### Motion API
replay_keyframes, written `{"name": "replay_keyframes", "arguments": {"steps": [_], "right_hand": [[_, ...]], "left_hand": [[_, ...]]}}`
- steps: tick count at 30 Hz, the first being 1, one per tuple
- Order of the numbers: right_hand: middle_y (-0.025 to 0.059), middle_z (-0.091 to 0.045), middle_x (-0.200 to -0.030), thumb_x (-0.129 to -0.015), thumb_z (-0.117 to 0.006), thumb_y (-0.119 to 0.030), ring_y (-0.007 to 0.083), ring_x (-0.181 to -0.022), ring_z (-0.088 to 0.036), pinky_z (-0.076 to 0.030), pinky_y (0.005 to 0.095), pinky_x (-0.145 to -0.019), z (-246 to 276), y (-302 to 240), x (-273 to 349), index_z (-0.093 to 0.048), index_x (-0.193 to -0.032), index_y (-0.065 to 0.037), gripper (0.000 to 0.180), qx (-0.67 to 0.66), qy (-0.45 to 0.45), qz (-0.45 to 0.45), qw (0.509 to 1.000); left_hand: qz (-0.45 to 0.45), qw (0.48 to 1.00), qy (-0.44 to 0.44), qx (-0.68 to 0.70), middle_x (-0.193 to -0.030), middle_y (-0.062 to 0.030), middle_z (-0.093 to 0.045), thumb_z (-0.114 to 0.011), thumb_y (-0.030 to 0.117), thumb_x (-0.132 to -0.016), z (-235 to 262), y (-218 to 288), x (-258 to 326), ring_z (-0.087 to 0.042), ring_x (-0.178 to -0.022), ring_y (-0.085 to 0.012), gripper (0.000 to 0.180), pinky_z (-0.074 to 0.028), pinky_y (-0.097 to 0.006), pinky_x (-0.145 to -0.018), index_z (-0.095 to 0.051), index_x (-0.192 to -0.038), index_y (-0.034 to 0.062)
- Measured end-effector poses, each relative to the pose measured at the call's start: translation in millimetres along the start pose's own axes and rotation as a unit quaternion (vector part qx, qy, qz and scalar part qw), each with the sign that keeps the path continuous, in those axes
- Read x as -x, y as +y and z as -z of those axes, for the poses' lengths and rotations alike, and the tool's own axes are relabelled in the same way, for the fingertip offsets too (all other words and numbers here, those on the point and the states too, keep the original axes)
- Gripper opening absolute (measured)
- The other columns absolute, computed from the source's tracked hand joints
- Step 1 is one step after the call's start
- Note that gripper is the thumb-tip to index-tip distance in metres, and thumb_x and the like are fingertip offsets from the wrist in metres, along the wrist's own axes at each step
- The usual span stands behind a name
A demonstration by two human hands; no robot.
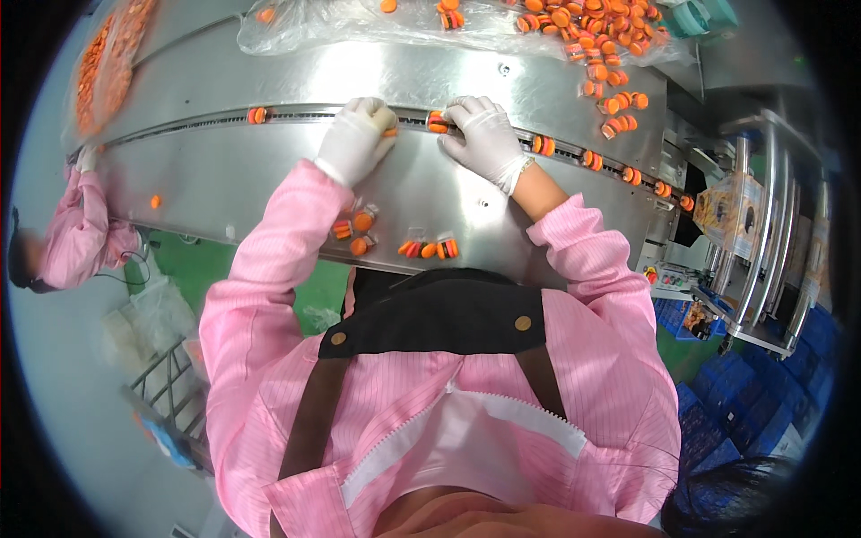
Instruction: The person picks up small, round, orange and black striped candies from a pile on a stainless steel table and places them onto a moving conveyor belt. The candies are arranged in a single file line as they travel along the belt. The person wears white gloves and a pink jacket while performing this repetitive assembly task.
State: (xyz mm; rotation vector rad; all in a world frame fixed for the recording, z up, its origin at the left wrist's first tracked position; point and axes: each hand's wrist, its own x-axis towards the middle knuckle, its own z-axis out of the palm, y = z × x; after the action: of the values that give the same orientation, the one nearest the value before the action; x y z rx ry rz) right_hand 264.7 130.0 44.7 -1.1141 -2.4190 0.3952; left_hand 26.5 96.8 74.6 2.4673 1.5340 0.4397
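Observation:
Gloved in white, my left hand is over the slotted conveyor track, its fingers closed on a small orange piece that shows only in part. To its right, my right hand, also gloved, has its fingertips and thumb closed at an orange burger-shaped candy with dark and red layers, on the track. Further right along the track sits a spaced row of similar candies. One more candy rides on the track to the left of my left hand.
Loose candies lie at the table's near edge. A heap of candies spreads over clear plastic sheeting at the back. A wrapping machine with metal rollers stands right. At far left, a co-worker's pink sleeve reaches a filled bag.

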Motion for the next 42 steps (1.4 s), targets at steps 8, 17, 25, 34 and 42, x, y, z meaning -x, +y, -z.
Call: {"name": "replay_keyframes", "arguments": {"steps": [8, 17, 25, 34, 42], "right_hand": [[0.0109, -0.06, -0.112, -0.083, -0.054, -0.007, 0.0328, -0.106, -0.055, -0.047, 0.0414, -0.091, 20.6, 49.3, -88.0, -0.063, -0.111, -0.011, 0.03, 0.033, 0.057, -0.024, 0.998], [0.0118, -0.054, -0.119, -0.084, -0.06, -0.015, 0.0312, -0.107, -0.056, -0.048, 0.0417, -0.09, 6.1, 93.7, -142.4, -0.06, -0.118, -0.015, 0.034, 0.168, -0.1, 0.006, 0.981], [0.0174, -0.058, -0.108, -0.085, -0.066, -0.026, 0.0334, -0.101, -0.06, -0.05, 0.0423, -0.082, 13.7, 111.9, -107.3, -0.055, -0.114, -0.008, 0.036, 0.03, -0.051, -0.035, 0.998], [0.0171, -0.062, -0.089, -0.081, -0.071, -0.02, 0.0371, -0.087, -0.062, -0.049, 0.0422, -0.077, 48.3, 46.1, -30.9, -0.052, -0.099, -0.005, 0.03, -0.179, -0.204, -0.107, 0.957], [0.0183, -0.06, -0.093, -0.081, -0.071, -0.022, 0.0388, -0.089, -0.06, -0.048, 0.0444, -0.078, 64.7, 34.7, -1.1, -0.055, -0.099, -0.003, 0.031, -0.1, -0.255, -0.121, 0.954]], "left_hand": [[-0.088, 0.989, -0.108, 0.057, -0.1, -0.0152, -0.062, -0.069, 0.012, -0.077, -9.4, -40.6, -50.0, -0.058, -0.096, -0.0361, 0.02, -0.048, -0.042, -0.086, -0.064, -0.096, 0.0065], [-0.233, 0.971, -0.028, -0.051, -0.117, -0.0081, -0.058, -0.061, 0.004, -0.08, -4.4, -73.1, -219.1, -0.054, -0.114, -0.0278, 0.032, -0.047, -0.039, -0.093, -0.061, -0.11, 0.0143], [-0.139, 0.959, -0.24, -0.061, -0.108, -0.0114, -0.058, -0.061, 0.012, -0.085, -21.4, -59.4, -245.6, -0.059, -0.103, -0.028, 0.027, -0.048, -0.037, -0.089, -0.063, -0.112, 0.0142], [0.231, 0.854, -0.045, 0.465, -0.101, -0.0057, -0.064, -0.053, 0.017, -0.098, 27.3, -71.0, -87.8, -0.061, -0.089, -0.0114, 0.024, -0.051, -0.028, -0.082, -0.06, -0.113, 0.0001], [0.385, 0.904, -0.093, 0.162, -0.082, -0.013, -0.066, -0.062, 0.019, -0.088, -7.5, -51.2, -8.6, -0.065, -0.076, -0.0243, 0.022, -0.051, -0.034, -0.073, -0.059, -0.102, 0.0017]]}}
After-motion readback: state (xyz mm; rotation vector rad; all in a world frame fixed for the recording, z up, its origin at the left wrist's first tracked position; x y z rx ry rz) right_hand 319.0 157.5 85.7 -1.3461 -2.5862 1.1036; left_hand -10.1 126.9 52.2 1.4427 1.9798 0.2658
